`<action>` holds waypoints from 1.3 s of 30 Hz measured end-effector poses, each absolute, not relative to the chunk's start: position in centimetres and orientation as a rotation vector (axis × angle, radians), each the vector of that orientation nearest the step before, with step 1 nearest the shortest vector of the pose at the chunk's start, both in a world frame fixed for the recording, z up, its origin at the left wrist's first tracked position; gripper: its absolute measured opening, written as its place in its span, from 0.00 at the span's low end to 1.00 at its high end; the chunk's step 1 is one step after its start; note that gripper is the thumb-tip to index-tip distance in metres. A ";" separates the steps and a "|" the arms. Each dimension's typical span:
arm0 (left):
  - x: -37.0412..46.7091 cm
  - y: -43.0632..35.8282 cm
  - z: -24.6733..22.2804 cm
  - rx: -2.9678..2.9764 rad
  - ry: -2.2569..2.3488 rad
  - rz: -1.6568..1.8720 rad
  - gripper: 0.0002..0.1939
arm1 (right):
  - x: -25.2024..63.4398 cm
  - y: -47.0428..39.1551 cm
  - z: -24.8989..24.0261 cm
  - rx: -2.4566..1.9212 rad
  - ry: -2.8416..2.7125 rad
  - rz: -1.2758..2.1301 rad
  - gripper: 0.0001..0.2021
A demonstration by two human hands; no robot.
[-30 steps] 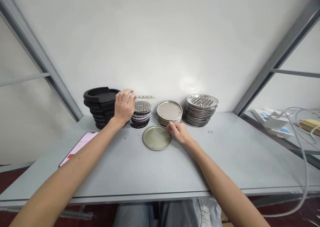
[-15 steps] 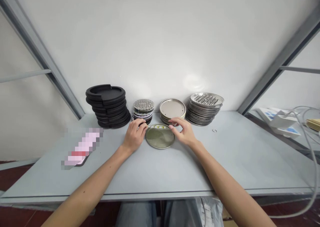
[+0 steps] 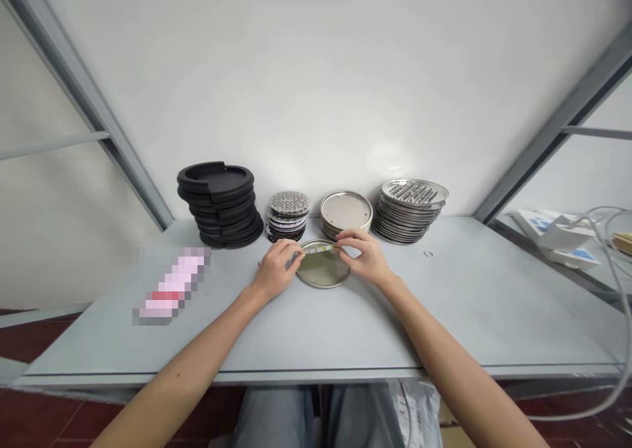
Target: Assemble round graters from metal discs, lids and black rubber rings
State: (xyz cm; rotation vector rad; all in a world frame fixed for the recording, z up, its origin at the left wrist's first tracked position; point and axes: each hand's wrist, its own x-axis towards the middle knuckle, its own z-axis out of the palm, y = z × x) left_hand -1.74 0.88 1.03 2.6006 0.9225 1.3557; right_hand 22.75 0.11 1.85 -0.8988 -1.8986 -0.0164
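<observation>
Over the grey table, the left forearm and right forearm reach forward and inward. Above the round metal plate, the left hand and the right hand are apart, fingers curved, each pinching one end of a thin patterned piece.

This looks like a workshop: at six o'clock in the view spreads a plain grey table, grey metal posts slant up at ten and two, and matching parts stand piled, black trays at nine, round metal plates at three.
</observation>
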 end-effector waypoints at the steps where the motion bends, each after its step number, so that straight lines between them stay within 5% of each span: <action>1: -1.7 0.8 1.0 2.617 0.903 1.301 0.05 | 23.0 0.2 1.9 -0.914 -1.899 -0.012 0.07; 7: -1.7 0.8 0.6 2.666 0.883 1.021 0.05 | 24.1 0.2 2.2 -1.051 -1.949 0.112 0.09; 13: -1.9 0.9 0.4 2.625 0.920 0.915 0.10 | 24.5 0.6 1.4 -1.284 -1.930 0.280 0.25; 22: -2.0 0.9 0.5 2.613 0.928 0.872 0.10 | 24.8 0.5 1.6 -1.236 -1.922 0.543 0.28; 29: -2.0 1.0 0.7 2.591 0.939 0.822 0.08 | 24.8 0.6 1.7 -1.400 -1.881 0.531 0.15; 39: -2.4 1.3 0.6 2.593 0.860 0.807 0.08 | 24.7 0.9 1.0 -1.449 -1.970 0.401 0.15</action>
